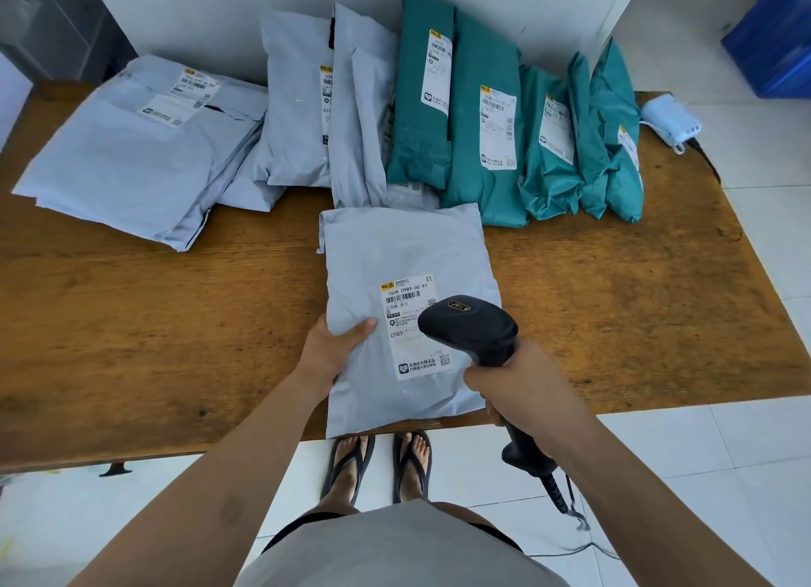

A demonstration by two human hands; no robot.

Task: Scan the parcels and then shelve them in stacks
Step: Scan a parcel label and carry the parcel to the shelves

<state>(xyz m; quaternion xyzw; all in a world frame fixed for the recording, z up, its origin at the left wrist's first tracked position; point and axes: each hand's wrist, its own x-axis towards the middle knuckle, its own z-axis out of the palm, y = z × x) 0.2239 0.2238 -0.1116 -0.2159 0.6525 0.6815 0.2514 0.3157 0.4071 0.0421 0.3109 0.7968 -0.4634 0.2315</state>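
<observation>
1. The right hand [518, 389] is closed firmly round the handle of a black plastic handheld scanner [471, 327], whose head hangs over a white paper label [410, 323].
2. The left hand [333, 349] pinches the left edge of a light grey plastic mailer parcel [395, 252], thumb on top.
3. This parcel lies at the near edge of the brown wooden tabletop [614, 301], slightly overhanging it.
4. Along the far edge stand grey bags [298, 103] and teal plastic bags [482, 125].

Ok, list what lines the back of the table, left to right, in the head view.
Flat grey stack → leaning grey parcels → green parcels → white device.
</observation>
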